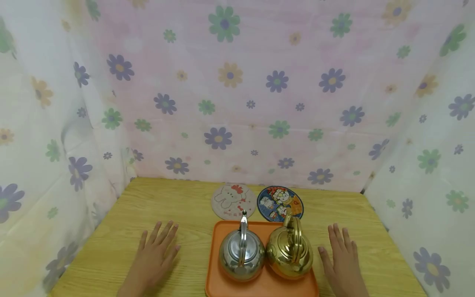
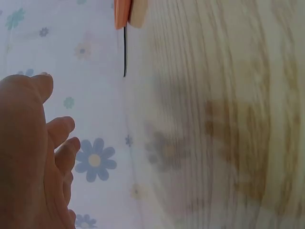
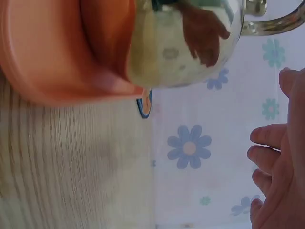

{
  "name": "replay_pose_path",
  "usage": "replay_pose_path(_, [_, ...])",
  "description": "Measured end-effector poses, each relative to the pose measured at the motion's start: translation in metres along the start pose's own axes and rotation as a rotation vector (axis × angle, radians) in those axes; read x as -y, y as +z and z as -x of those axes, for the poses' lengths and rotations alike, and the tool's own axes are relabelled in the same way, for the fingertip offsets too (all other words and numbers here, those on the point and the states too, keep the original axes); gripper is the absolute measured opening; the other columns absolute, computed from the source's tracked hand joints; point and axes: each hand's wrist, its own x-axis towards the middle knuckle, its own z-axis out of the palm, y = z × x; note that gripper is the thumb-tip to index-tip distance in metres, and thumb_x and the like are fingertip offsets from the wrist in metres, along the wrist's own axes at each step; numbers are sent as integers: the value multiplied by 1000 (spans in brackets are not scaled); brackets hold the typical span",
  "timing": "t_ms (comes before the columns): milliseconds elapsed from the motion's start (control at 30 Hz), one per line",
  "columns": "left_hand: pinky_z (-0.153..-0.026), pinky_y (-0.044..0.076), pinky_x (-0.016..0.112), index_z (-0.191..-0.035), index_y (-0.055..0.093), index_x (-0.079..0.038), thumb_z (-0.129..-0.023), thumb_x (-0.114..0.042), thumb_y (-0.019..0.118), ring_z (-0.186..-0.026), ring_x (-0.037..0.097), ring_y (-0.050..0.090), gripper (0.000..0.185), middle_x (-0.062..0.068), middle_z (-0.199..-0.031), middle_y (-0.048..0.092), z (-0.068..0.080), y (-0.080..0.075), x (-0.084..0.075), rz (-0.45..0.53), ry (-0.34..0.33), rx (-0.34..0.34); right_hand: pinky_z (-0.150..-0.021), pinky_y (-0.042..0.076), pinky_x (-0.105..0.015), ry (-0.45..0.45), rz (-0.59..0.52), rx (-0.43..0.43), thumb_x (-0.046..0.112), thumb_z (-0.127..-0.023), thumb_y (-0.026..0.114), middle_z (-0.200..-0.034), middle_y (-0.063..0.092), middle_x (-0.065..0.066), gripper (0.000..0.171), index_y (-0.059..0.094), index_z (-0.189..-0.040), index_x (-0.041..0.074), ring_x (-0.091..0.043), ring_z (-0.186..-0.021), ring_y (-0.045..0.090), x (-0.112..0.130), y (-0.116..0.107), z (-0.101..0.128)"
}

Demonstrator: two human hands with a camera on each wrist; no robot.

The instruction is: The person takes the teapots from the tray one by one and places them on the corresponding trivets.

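An orange tray (image 1: 217, 284) lies on the wooden table (image 1: 122, 231) at the near edge. On it stand a silver kettle (image 1: 241, 255) on the left and a gold kettle (image 1: 289, 251) on the right, side by side. My left hand (image 1: 156, 253) lies flat on the table left of the tray, fingers spread, holding nothing. On the other side, my right hand (image 1: 343, 260) also rests flat on the wood. The right wrist view shows the gold kettle (image 3: 186, 43) on the tray (image 3: 57, 52) and my fingers (image 3: 269, 157). The left wrist view shows my hand (image 2: 28, 157) and the tray's edge (image 2: 121, 14).
Two round coasters lie behind the tray: a pale one with a white cartoon cat (image 1: 233, 201) and a blue cartoon one (image 1: 280, 203). Flowered cloth (image 1: 237, 90) walls the table at the back and both sides.
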Motion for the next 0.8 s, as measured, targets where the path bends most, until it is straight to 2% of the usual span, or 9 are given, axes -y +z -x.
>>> replay_pose_path(233, [-121, 12, 66, -155, 44, -11, -104, -40, 54, -149, 47, 29, 59, 12, -160, 42, -3, 5, -10, 12, 62, -40, -114, 8, -76, -41, -67, -122, 20, -106, 54, -153, 33, -41, 63, 29, -156, -8, -58, -146, 21, 14, 9, 12])
replay_pose_path(300, [-122, 12, 64, -154, 46, -12, -104, -39, 55, -148, 46, 31, 58, 12, -158, 44, -4, 6, -13, 7, 78, -58, -107, 19, -79, -55, -74, -161, 17, -104, 56, -151, 36, -41, 63, 29, -156, -7, -59, -140, 28, 18, 11, 15])
replay_pose_path(400, [-123, 12, 62, -154, 46, -12, -103, -39, 56, -147, 46, 33, 58, 11, -158, 46, -5, 6, -18, 13, 102, -73, -93, 34, -74, -97, -72, -245, 8, -98, 63, -146, 42, -41, 70, 29, -157, -5, -57, -129, 38, 27, 16, 20])
replay_pose_path(500, [-123, 12, 60, -154, 46, -13, -102, -40, 59, -147, 46, 34, 60, 10, -158, 46, -7, 7, -22, 33, 118, -78, -84, 40, -68, -132, -62, -306, 1, -90, 69, -142, 46, -40, 81, 28, -159, 0, -53, -121, 43, 36, 20, 23])
replay_pose_path(600, [-125, 11, 55, -154, 47, -14, -100, -39, 62, -146, 44, 37, 62, 8, -157, 47, -8, 10, -26, 39, 147, -99, -83, 40, -67, -137, -77, -318, -2, -87, 70, -141, 47, -38, 86, 27, -161, 6, -51, -119, 44, 46, 23, 25])
replay_pose_path(667, [-127, 5, 46, -155, 46, -15, -99, -38, 64, -146, 41, 38, 63, 8, -157, 47, -10, 12, -27, 34, 180, -117, -84, 39, -64, -150, -93, -333, -4, -84, 70, -140, 49, -38, 85, 31, -160, 4, -51, -118, 44, 52, 25, 26])
replay_pose_path(733, [-127, -1, 36, -155, 46, -16, -98, -37, 65, -147, 37, 39, 63, 7, -157, 48, -12, 15, -29, 29, 230, -137, -97, 38, -53, -153, -105, -369, -5, -82, 71, -137, 52, -36, 82, 37, -156, 2, -48, -118, 45, 57, 28, 26])
replay_pose_path(800, [-126, -6, 28, -155, 46, -15, -99, -35, 65, -147, 34, 39, 62, 6, -157, 48, -15, 18, -29, 21, 287, -157, -105, 33, -36, -156, -117, -433, -7, -79, 73, -133, 56, -33, 78, 45, -151, -1, -45, -116, 47, 63, 31, 26])
